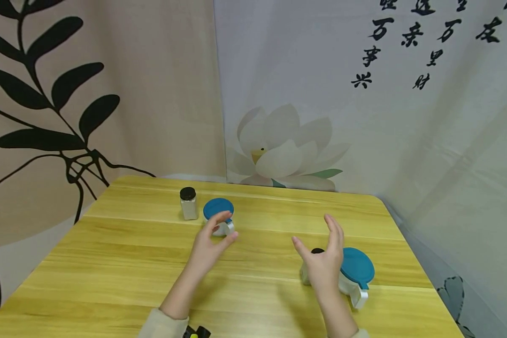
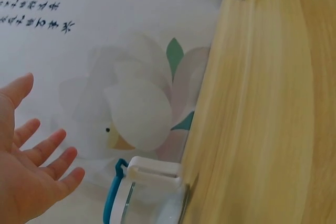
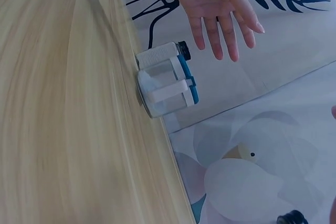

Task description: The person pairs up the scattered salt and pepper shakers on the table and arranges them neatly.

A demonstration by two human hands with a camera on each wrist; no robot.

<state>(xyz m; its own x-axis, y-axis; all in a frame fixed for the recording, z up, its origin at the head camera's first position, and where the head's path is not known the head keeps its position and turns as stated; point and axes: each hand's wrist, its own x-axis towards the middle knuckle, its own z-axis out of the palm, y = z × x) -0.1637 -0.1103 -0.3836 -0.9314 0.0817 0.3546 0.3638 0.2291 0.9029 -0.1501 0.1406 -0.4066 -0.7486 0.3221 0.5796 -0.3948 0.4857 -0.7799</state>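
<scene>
both my hands hang in the air over the table (image 1: 249, 300), holding nothing: left hand (image 1: 208, 244) softly curved, thumb well apart from the fingers; right hand (image 1: 325, 263) spread wider, a big c. left bottle (image 1: 189, 207), pale with black cap, stands upright near the far edge, toward the far left corner; left jar (image 1: 218, 211), blue lid on, just beside it to the right. head view has my left hand covering part of the left jar, but right wrist view shows those fingers off it. other pair sits closer to me, toward the right edge: right bottle (image 1: 305, 274), black cap on, partly hidden behind my right hand, and right jar (image 1: 357, 268), blue lid on, right next to it. why so: looks like one bottle plus one jar per side so each hand has its own pair and arms needn't cross; bottle left of jar both times, probably a deliberate repeat. white handles jut toward my side, likely for an easy grip. lids on, i guess to keep stuff in; can't tell what's inside. printed cloth (image 1: 287, 141) hangs behind the far edge, presumably just backdrop.
</scene>
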